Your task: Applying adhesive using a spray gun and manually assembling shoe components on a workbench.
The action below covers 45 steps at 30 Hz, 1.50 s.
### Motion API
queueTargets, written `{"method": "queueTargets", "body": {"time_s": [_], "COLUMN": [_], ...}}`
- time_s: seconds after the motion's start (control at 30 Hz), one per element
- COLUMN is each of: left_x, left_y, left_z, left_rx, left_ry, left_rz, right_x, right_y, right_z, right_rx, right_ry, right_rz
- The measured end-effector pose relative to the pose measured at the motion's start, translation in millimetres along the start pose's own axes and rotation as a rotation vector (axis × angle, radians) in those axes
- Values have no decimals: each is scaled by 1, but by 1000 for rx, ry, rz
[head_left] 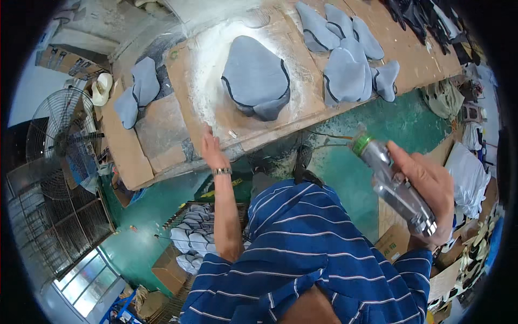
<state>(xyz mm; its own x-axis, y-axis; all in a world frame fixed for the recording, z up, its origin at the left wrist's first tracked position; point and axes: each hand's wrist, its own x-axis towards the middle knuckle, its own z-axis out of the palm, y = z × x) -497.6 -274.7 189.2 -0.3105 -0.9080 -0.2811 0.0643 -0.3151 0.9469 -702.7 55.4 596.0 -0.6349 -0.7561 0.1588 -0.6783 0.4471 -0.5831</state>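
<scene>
My right hand (429, 189) grips a silver spray gun (396, 186) with a green-tipped nozzle, held up at the right, away from the bench. My left hand (212, 148) reaches forward with fingers apart, resting at the front edge of a white-dusted cardboard sheet (208, 81) on the workbench. A grey foam shape with dark edging (256, 75) lies in the middle of that sheet, a little beyond the left hand. My blue striped shirt fills the lower middle of the view.
Several grey foam pieces (345, 54) lie on the bench to the right, two more (137, 89) on cardboard at the left. A wire rack (194, 232) of similar pieces stands below on the green floor. A caged fan (59, 140) stands at far left; cardboard boxes (394, 240) at right.
</scene>
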Motion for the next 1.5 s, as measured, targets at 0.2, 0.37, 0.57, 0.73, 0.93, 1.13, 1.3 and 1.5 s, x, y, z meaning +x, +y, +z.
{"method": "queueTargets", "body": {"time_s": [0.2, 0.37, 0.57, 0.73, 0.93, 1.13, 1.3, 1.5], "left_x": [-46, -67, -60, -53, -45, -37, -4, 47], "left_y": [-36, -50, -49, -17, 13, 59, 101, 74], "left_z": [-56, -69, -62, -20, 3, 55, 125, 128], "left_rx": [80, 160, 113, 105, 32, 64, 1069, 1126], "left_ry": [180, 228, 187, 153, 113, 94, -300, -412], "left_rz": [-199, -256, -188, -122, 17, 224, 856, 1012], "right_x": [-3, -15, -29, -33, -43, -45, -43, -62], "right_y": [-2, 2, 4, 12, 12, 49, 59, 57], "right_z": [-14, -22, -47, -36, -35, -54, -64, -74], "right_rx": [23, 29, -21, -13, -81, 6, -14, -86], "right_ry": [12, 28, -272, 30, 160, -51, -163, -31], "right_rz": [104, 233, -2, 30, 22, -243, -222, -10]}}
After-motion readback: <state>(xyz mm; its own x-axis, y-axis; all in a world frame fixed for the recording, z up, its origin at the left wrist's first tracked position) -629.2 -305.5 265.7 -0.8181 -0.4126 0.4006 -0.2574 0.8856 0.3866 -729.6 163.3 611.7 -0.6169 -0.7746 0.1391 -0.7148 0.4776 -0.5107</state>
